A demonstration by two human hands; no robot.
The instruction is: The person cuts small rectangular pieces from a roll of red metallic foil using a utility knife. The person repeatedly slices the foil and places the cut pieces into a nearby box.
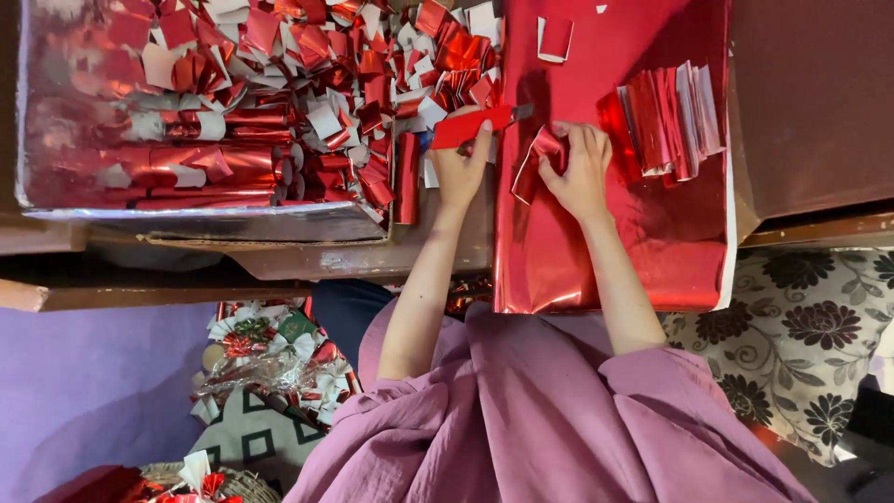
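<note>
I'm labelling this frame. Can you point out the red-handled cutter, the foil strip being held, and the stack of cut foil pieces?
red-handled cutter (pixel 470 128), head view, mid handle.
foil strip (pixel 529 166), head view, its folded middle.
stack of cut foil pieces (pixel 669 119), head view, centre of the pile.

The large glossy foil sheet (pixel 605 242) is metallic red with a white reverse at its edge. The fanned stack of cut foil strips (pixel 672 119) is red with white backs. The heap of foil scraps (pixel 279 84) mixes red and white. The utility knife (pixel 475 126) has a red body. The loose-sleeved cloth garment (pixel 549 419) is plain mauve. The cushion (pixel 801 335) is cream with dark brown flowers. The wooden bench (pixel 810 102) is dark brown.
</note>
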